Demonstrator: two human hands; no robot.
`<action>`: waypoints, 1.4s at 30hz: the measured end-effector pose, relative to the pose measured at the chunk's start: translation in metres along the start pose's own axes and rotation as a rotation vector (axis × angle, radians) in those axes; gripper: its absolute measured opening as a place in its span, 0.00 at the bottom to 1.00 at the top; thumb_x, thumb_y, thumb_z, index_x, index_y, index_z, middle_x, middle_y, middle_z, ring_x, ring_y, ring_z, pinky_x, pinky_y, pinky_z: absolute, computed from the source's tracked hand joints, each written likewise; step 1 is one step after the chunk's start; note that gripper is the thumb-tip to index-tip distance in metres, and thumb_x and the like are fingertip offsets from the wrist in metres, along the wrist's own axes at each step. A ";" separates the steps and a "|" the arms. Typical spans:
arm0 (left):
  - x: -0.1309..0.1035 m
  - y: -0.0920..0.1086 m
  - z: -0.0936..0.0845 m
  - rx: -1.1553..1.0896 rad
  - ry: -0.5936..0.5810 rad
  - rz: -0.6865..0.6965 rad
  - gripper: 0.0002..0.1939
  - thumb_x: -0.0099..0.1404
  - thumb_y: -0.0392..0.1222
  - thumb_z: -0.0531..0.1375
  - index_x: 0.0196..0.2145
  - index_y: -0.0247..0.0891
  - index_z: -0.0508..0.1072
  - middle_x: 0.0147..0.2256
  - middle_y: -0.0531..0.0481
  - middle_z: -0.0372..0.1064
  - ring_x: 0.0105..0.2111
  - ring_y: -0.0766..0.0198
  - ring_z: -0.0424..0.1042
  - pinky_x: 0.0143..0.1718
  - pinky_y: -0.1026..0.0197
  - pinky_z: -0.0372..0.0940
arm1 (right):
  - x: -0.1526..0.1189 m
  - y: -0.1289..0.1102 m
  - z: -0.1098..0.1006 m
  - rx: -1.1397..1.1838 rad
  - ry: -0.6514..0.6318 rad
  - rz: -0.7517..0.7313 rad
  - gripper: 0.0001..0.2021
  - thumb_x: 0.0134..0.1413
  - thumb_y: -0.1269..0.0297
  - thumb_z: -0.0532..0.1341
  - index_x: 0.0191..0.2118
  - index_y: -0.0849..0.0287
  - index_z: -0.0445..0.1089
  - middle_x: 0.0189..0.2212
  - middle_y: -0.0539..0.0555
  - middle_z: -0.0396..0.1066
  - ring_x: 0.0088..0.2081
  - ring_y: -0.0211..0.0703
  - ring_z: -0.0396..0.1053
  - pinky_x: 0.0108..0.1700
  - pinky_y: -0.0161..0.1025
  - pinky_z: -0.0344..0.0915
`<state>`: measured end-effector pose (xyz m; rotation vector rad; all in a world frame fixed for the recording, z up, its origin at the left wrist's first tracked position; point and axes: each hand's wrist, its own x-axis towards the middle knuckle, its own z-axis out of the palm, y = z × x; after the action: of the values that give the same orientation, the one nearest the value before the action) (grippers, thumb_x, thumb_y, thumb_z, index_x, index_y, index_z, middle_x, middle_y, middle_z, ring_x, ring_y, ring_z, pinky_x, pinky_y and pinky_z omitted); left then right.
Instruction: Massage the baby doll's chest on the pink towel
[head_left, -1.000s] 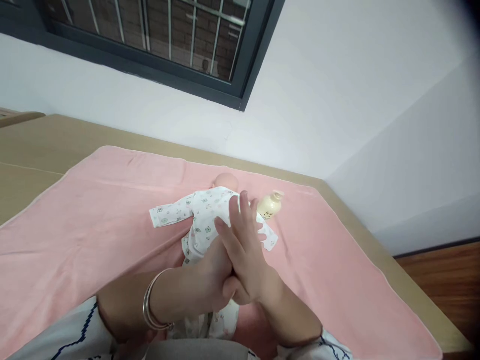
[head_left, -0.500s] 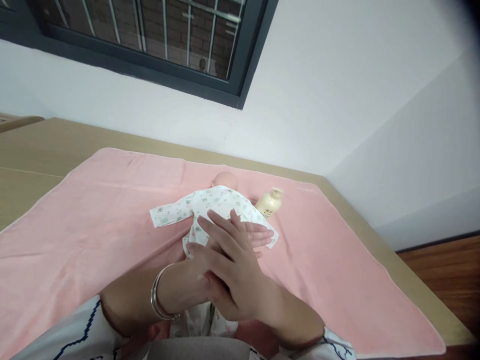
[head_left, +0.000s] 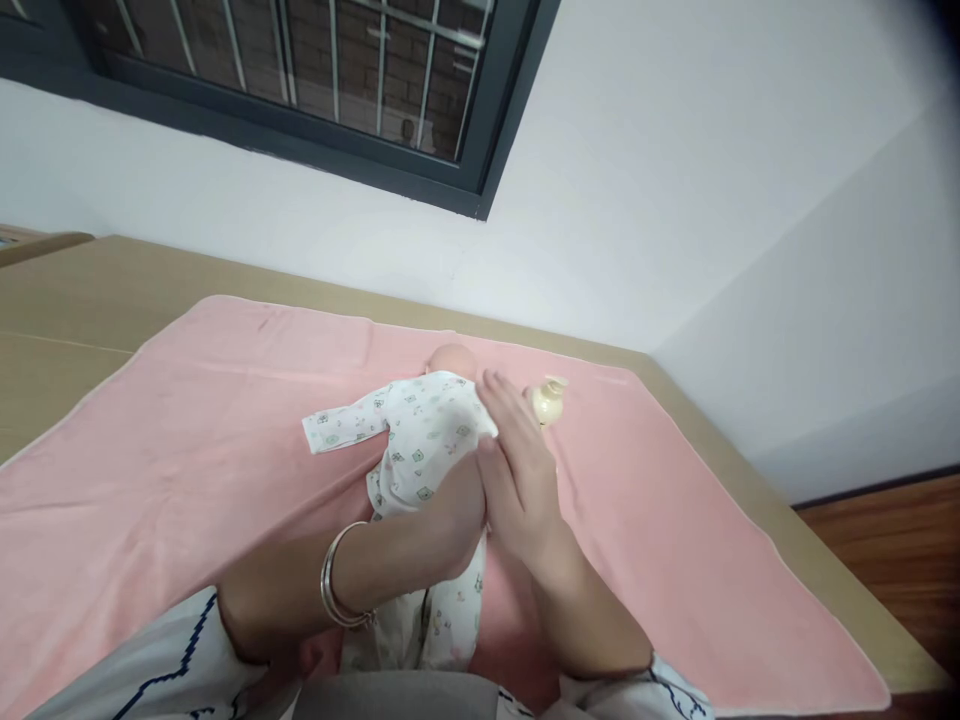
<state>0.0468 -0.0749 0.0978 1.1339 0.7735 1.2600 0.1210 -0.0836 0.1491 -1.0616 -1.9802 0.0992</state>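
My right hand point(head_left: 521, 480) is upright with its fingers stretched out, its palm side turned to my left hand point(head_left: 454, 515). The two hands meet above the doll, and the left hand's fingers are hidden behind the right. Under them a baby doll point(head_left: 424, 430) in white printed clothes lies on a pink blanket point(head_left: 247, 420), its bald head at the far end. One white sleeve stretches out to the left; the other is mostly covered by my right hand. Just beyond my right fingers, a cream pump bottle point(head_left: 550, 402) is partly hidden.
The blanket covers much of a light wooden tabletop point(head_left: 161, 280). White walls point(head_left: 675, 180) rise behind and to the right, with a dark-framed, barred window point(head_left: 480, 185) at the back. Brown wood point(head_left: 900, 540) shows beyond the right edge.
My hands were crossed, the right over the back of the left, whose fingers pointed right. Now they meet side by side, the right hand turned upright and covering more of the bottle.
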 end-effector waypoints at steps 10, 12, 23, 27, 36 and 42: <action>0.099 -0.035 -0.078 0.428 0.327 0.202 0.17 0.63 0.38 0.55 0.48 0.37 0.74 0.53 0.41 0.72 0.59 0.51 0.66 0.65 0.45 0.55 | 0.011 0.050 0.025 -0.100 -0.195 0.181 0.25 0.66 0.69 0.47 0.66 0.58 0.60 0.64 0.60 0.62 0.67 0.52 0.56 0.68 0.62 0.51; 0.102 -0.047 -0.087 0.427 0.310 0.197 0.15 0.64 0.40 0.53 0.45 0.37 0.75 0.50 0.42 0.75 0.54 0.52 0.71 0.62 0.46 0.60 | 0.011 0.051 0.031 -0.055 -0.186 0.170 0.26 0.64 0.72 0.46 0.65 0.58 0.61 0.62 0.60 0.65 0.65 0.48 0.60 0.68 0.57 0.54; 0.092 -0.074 -0.090 0.308 0.415 0.248 0.20 0.72 0.50 0.48 0.45 0.37 0.74 0.49 0.42 0.75 0.54 0.55 0.71 0.60 0.50 0.63 | 0.005 0.087 0.089 -0.222 -0.432 0.234 0.27 0.60 0.77 0.48 0.64 0.70 0.63 0.66 0.64 0.59 0.70 0.48 0.50 0.72 0.49 0.44; 0.090 -0.076 -0.092 0.344 0.408 0.248 0.20 0.72 0.51 0.48 0.46 0.37 0.74 0.50 0.42 0.74 0.54 0.55 0.71 0.60 0.49 0.62 | 0.008 0.108 0.092 -0.246 -0.448 0.208 0.23 0.68 0.67 0.47 0.65 0.60 0.62 0.68 0.57 0.56 0.71 0.49 0.44 0.72 0.56 0.37; 0.087 -0.078 -0.092 0.350 0.413 0.251 0.20 0.73 0.49 0.47 0.46 0.37 0.75 0.50 0.42 0.74 0.54 0.54 0.71 0.61 0.48 0.62 | -0.002 0.085 0.094 -0.469 -0.465 0.315 0.27 0.70 0.64 0.46 0.69 0.73 0.52 0.70 0.70 0.46 0.72 0.61 0.39 0.70 0.57 0.40; 0.089 -0.081 -0.094 0.362 0.412 0.255 0.21 0.73 0.51 0.48 0.47 0.38 0.74 0.50 0.42 0.74 0.55 0.54 0.71 0.61 0.49 0.61 | 0.010 0.111 0.084 -0.362 -0.512 0.283 0.27 0.72 0.56 0.44 0.69 0.63 0.54 0.70 0.63 0.48 0.72 0.56 0.42 0.70 0.57 0.42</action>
<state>0.0026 0.0379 0.0049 1.3089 1.2310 1.6417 0.1294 0.0190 0.0556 -1.6818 -2.3415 0.1844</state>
